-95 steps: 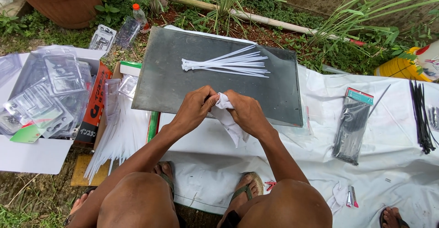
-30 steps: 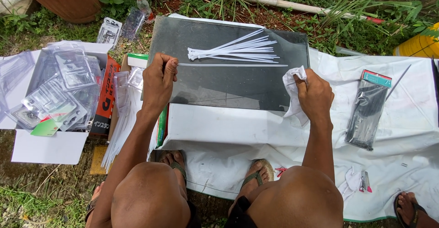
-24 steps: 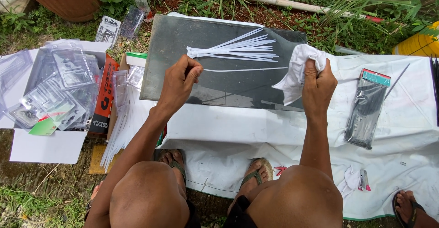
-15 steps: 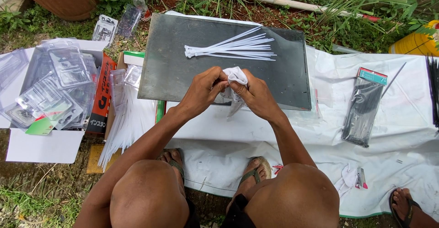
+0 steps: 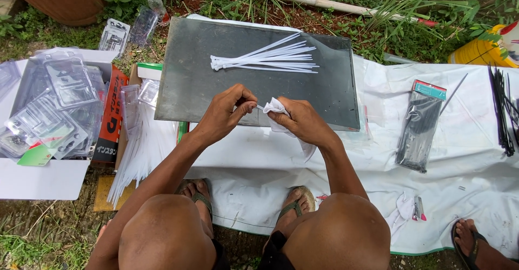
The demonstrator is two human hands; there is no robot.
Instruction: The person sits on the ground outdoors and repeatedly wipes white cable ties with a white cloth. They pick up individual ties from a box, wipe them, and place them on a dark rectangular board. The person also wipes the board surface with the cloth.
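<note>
Tie (image 5: 259,107), a single white one, runs between the two hands just above the near edge of the grey board (image 5: 189,86); only a short stretch shows, in the gap between the hands, and its long axis lies roughly left to right, level with the board's edge. The left hand (image 5: 224,114) has its fingers (image 5: 243,101) pinched together on one end, thumb against forefinger. The right hand (image 5: 303,121) is closed on a crumpled white cloth (image 5: 277,107), which wraps the other part of the tie, so the far end is hidden and I cannot tell how long it is. The two hands are near each other, almost knuckle to knuckle, and both hold the tie, so neither is the nearer. From the left fingers the tie leads off to the right, straight into the cloth. It looks thin, flat and pale, much like the bundle of white ties (image 5: 265,60) lying further back on the board, well apart from the hands, fanned with their heads to the left. A loose sheaf of more white ties (image 5: 138,151) hangs off the left side beside the red box (image 5: 108,121), and a pack of black ties (image 5: 419,126) lies on the white sheet (image 5: 476,183) to the right.
</note>
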